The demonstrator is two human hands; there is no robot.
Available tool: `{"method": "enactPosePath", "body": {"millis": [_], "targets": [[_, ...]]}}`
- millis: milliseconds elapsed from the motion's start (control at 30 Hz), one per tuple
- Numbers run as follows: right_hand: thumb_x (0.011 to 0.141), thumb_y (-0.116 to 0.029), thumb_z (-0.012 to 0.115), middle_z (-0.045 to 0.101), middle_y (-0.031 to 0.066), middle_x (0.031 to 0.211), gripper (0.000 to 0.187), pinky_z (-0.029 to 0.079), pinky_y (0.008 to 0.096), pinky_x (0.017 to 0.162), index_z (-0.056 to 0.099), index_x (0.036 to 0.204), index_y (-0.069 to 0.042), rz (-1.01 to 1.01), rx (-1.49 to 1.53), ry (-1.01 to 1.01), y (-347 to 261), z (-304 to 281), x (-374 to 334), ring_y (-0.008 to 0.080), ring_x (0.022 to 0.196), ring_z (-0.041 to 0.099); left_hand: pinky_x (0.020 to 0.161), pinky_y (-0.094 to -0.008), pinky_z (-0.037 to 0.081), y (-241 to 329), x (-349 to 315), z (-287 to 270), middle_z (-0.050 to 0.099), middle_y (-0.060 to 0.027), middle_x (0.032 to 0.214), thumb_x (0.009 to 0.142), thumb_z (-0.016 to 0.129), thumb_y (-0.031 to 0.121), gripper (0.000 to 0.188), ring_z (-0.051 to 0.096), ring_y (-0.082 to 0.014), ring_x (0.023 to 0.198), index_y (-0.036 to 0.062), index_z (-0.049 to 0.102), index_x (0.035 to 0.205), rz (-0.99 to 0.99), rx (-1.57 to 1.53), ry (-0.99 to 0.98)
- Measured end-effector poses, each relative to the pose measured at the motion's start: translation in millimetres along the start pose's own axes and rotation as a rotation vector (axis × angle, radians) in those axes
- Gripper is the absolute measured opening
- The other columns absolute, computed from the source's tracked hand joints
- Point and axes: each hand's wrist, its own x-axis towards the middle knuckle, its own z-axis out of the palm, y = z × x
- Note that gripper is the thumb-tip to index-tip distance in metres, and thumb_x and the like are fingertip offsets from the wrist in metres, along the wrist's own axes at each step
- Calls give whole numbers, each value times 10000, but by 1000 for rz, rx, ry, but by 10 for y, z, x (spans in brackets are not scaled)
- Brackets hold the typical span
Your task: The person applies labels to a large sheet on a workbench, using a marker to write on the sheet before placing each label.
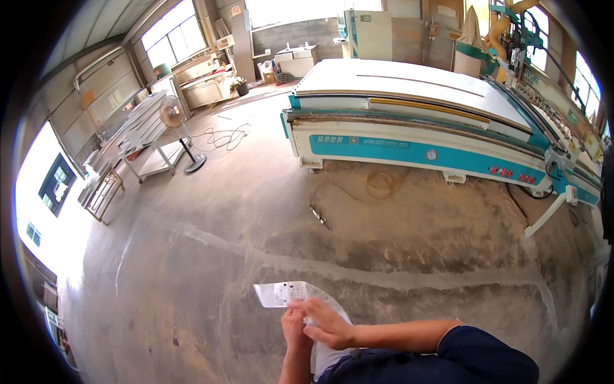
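Note:
A white strip of printed labels [291, 293] curves in front of my body at the lower middle, its free end pointing left and the rest curling back behind my hands. My left hand [294, 328] is closed, with its fingertips at the strip's lower edge. Across it from the right comes my right hand [330, 328], fingers bent over the left fingers and thumb underneath. A bit of white shows between the right thumb and fingers. Both hands touch each other, and the exact pinch on the strip is partly hidden and slightly blurred.
A long white-and-teal flatbed machine [409, 144] with a pale sheet on top stands ahead right. On the concrete floor lie a coiled hose [380, 185] and its metal nozzle [318, 216]. A standing fan [171, 112] and a cart of panels [153, 157] are at left.

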Motion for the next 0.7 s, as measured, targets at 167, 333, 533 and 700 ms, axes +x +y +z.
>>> {"method": "enactPosePath", "body": {"millis": [167, 333, 533, 700], "targets": [[872, -246, 489, 302, 198, 1444, 617, 99, 466, 1127, 295, 1398, 10, 93, -331, -140, 475, -80, 1101, 362, 1388, 174, 815, -386, 503, 665, 1275, 81, 619, -106, 900, 974, 405, 271, 327, 615, -259, 854, -13, 558, 1027, -337, -464, -124], [802, -155, 575, 303, 194, 1451, 609, 129, 505, 1115, 384, 1359, -4, 87, -688, -13, 985, -458, 2005, 405, 1374, 188, 678, -283, 507, 1518, 2375, 661, 622, -104, 826, 937, 551, 249, 259, 608, -163, 750, -3, 586, 885, -356, -345, -133], [710, -51, 635, 492, 187, 1273, 435, 374, 444, 991, 595, 1143, -43, -67, -462, 198, 1996, -1190, 3241, 374, 1193, 449, 620, -250, 476, 1650, 4006, 537, 619, -107, 911, 881, 616, 185, 221, 598, -141, 739, -35, 626, 864, 151, 301, -200], [661, 20, 649, 578, 144, 1141, 423, 439, 413, 900, 625, 1078, -45, -73, -275, 252, 2744, -1682, 4712, 340, 1073, 526, 638, -243, 474, 2186, 5080, 625, 612, -99, 1028, 825, 631, 73, 199, 601, -118, 798, -36, 660, 988, 272, 528, -309]]}}
